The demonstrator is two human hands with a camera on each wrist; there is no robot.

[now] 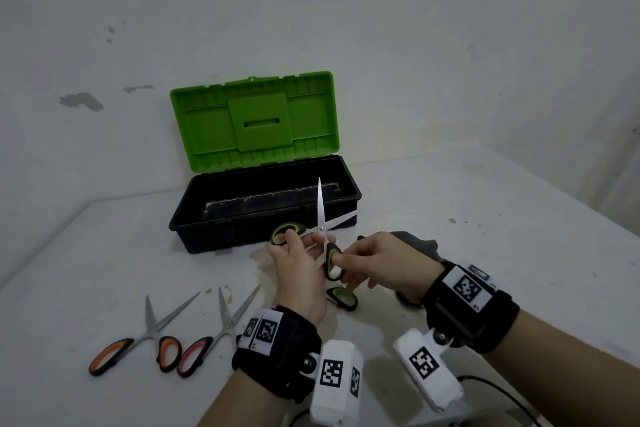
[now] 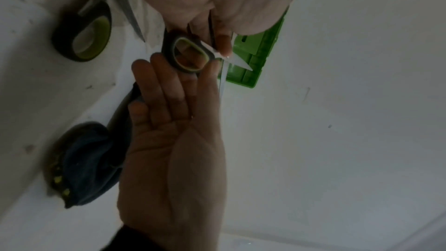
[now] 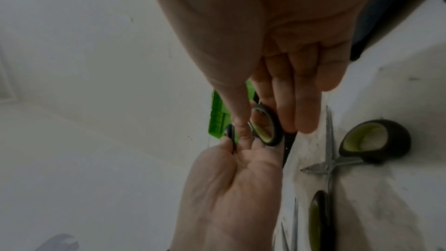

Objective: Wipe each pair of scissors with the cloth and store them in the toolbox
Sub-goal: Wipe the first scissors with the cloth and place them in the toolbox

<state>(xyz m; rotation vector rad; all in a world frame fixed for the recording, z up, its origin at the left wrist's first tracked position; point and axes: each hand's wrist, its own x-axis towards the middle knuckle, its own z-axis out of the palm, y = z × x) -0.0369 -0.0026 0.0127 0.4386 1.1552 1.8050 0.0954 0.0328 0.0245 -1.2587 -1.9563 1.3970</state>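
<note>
A pair of green-handled scissors (image 1: pixel 323 236) is held up in front of the open toolbox (image 1: pixel 207 236), blades spread and pointing upward. My left hand (image 1: pixel 298 270) grips one handle loop (image 2: pixel 188 54). My right hand (image 1: pixel 377 260) pinches the other loop (image 3: pixel 265 127) between thumb and fingers. A dark grey cloth (image 1: pixel 419 244) lies on the table behind my right hand, also in the left wrist view (image 2: pixel 89 163). A second green pair (image 1: pixel 343 298) lies on the table under my hands.
The toolbox's green lid (image 1: pixel 256 121) stands upright against the wall, over the black base. Orange-handled scissors (image 1: pixel 152 333) and pink-handled scissors (image 1: pixel 225 326) lie open at the front left of the white table (image 1: pixel 485 253). A cable runs along the front edge.
</note>
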